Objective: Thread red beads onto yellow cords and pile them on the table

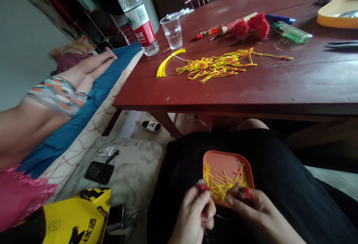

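My left hand (197, 210) is closed, thumb against the fingers, pinching a small red and whitish beaded piece (203, 185). My right hand (253, 205) is curled at the near right edge of an orange tray (220, 157). A glossy red spot shows at its fingers, and I cannot make out what they hold. The tray rests on the black cloth over my lap. Inside lie short yellow cords (219, 184) with small red bits. A thin dark strand hangs below my left hand.
On the red table (167, 94) lie knotted yellow cords (218, 65), a yellow tassel (165, 65), red beaded pieces (251, 25) and a green lighter (292, 32). A bottle (142, 24) and plastic cup (172, 31) stand at its left corner. A person (58, 94) lies on the bed.
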`<state>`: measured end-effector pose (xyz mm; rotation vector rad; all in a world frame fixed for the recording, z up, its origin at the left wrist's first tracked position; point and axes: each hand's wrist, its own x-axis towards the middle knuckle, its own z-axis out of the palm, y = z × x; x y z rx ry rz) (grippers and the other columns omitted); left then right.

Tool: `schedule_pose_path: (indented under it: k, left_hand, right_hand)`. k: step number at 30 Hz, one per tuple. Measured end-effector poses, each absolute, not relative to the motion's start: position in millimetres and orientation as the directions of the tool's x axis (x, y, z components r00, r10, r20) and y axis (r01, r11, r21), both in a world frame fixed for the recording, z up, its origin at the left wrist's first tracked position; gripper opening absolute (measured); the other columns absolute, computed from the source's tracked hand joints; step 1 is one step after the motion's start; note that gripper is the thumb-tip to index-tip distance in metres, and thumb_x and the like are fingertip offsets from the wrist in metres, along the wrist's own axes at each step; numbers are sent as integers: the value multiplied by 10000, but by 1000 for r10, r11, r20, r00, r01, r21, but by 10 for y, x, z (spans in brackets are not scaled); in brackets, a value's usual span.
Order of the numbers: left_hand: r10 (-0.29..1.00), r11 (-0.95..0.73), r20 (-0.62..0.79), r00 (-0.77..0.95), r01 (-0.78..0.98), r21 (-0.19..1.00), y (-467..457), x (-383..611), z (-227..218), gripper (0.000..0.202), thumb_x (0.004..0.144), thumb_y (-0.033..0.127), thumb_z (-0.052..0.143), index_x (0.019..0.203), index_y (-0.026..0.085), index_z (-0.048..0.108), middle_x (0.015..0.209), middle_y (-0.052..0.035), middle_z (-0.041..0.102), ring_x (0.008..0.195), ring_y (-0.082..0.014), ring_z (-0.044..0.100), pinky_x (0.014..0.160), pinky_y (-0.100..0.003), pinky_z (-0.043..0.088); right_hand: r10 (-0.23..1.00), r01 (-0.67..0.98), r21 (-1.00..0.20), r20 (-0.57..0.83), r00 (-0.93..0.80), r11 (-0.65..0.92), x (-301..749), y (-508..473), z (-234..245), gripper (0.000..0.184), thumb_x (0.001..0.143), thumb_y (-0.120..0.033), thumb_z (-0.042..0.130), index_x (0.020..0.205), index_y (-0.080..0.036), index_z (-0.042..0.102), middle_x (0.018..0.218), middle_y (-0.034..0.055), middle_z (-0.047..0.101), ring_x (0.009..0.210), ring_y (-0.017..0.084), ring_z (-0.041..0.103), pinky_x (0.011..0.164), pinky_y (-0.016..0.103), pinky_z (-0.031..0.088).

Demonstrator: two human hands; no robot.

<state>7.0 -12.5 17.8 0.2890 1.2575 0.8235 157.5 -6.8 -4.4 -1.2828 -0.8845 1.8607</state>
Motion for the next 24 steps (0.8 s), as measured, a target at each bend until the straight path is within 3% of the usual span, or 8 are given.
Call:
schedule_pose_path:
  k: [5, 12, 17, 19, 21, 24]
  left_hand:
    - [704, 674, -702, 106, -412, 614, -153, 66, 171, 384, 626, 424, 702, 813, 131, 538, 448, 80, 446, 382, -16, 227, 426, -206, 124]
    - [702, 703, -685, 193, -343, 623, -116, 90, 172, 378, 604, 412, 714, 809, 132, 563, 429, 82, 414, 372, -24, 225, 400, -207, 114]
    - [714, 700, -662, 230, -257, 666, -90, 128, 196, 353, 627, 430, 684, 769, 127, 573, 380, 97, 363, 341, -28, 197, 369, -219, 105]
    - [717, 696, -670, 194, -271, 666, -87, 123, 206, 315, 619, 403, 690, 726, 135, 563, 377, 97, 363, 348, -32, 203, 374, -218, 114]
    - [717, 692, -681, 147, -263, 672, -81, 108, 225, 291, 607, 379, 694, 692, 141, 549, 389, 91, 371, 362, -38, 219, 383, -218, 118]
    - [732, 679, -673, 109, -193, 708, -56, 86, 285, 236, 617, 336, 671, 662, 140, 546, 407, 85, 368, 384, -46, 238, 396, -222, 125]
  right_hand:
    - [766, -323, -695, -565, -308, -642, 1469, -123, -93, 333, 639, -455, 698, 627, -140, 592, 436, -100, 316, 421, 53, 178, 392, 192, 158]
    - [670, -600, -405, -671, -318, -690, 1372, -98, -50, 306, 596, -413, 753, 683, -156, 611, 388, -136, 239, 395, 46, 136, 376, 165, 224]
    - [656, -619, -364, -672, -342, -696, 1306, -101, -7, 304, 613, -418, 742, 658, -155, 595, 392, -134, 229, 389, 34, 125, 356, 142, 193]
    - [681, -592, -422, -660, -318, -686, 1329, -105, -12, 307, 620, -422, 733, 697, -154, 602, 392, -133, 240, 375, 32, 145, 357, 148, 205]
    - [775, -503, -618, -601, -195, -605, 1394, -110, -32, 293, 649, -405, 709, 797, -171, 614, 413, -114, 317, 365, 49, 249, 378, 168, 278]
    - [962, -67, -960, -269, -49, -272, 1522, -114, -75, 181, 753, -280, 614, 926, -228, 612, 556, -45, 526, 492, 123, 492, 502, 221, 409]
